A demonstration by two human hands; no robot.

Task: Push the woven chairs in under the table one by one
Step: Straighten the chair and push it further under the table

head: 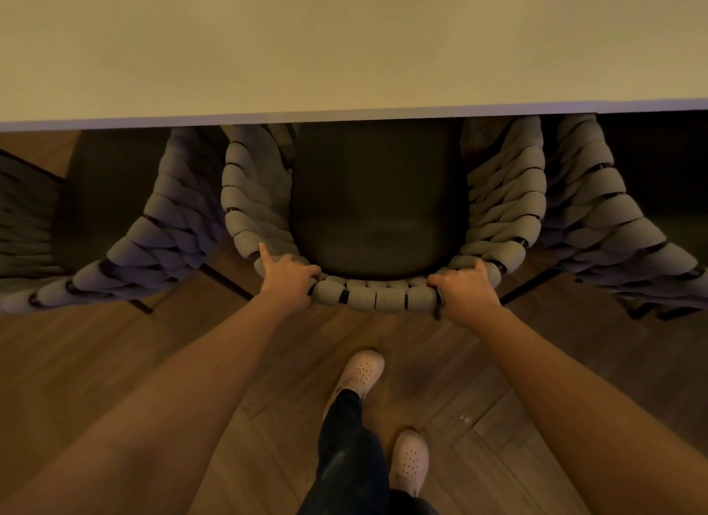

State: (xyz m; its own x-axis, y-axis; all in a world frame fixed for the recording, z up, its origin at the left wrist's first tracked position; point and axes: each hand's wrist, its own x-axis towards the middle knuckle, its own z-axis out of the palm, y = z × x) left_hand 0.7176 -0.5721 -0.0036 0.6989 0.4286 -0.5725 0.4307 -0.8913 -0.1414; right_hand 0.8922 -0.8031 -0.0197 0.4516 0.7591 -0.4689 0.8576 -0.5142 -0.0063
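Three woven chairs stand along the near edge of the counter [344, 47]. The middle woven chair [377, 298] is the one that is held. Its front part is hidden under the counter edge, and its dark seat cushion [379, 208] reaches below that edge. Its curved back rim lies outside the counter, on the person's side.

The left hand [287, 280] grips the back rim at the left end of the curve. Most of its fingers are curled over the thick woven cord, and the index finger [264, 252] is stretched out along the rim toward the counter. The right hand [465, 288] grips the rim at the right end of the curve, with its fingers wrapped round the cord and the thumb on the inner side. Both bare forearms reach straight toward the counter.

The left woven chair [153, 246] has its front under the counter edge and its back turned outward, and its woven side comes close to the middle one. The right woven chair [613, 238] stands in the same way on the other side.

Further from the counter is the wooden floor [115, 353], with planks in a herringbone pattern. On it are two pale shoes with small holes. One shoe [362, 372] is nearer to the counter and the other shoe [410, 463] is behind it. A dark trouser leg [344, 438] rises from the nearer shoe.
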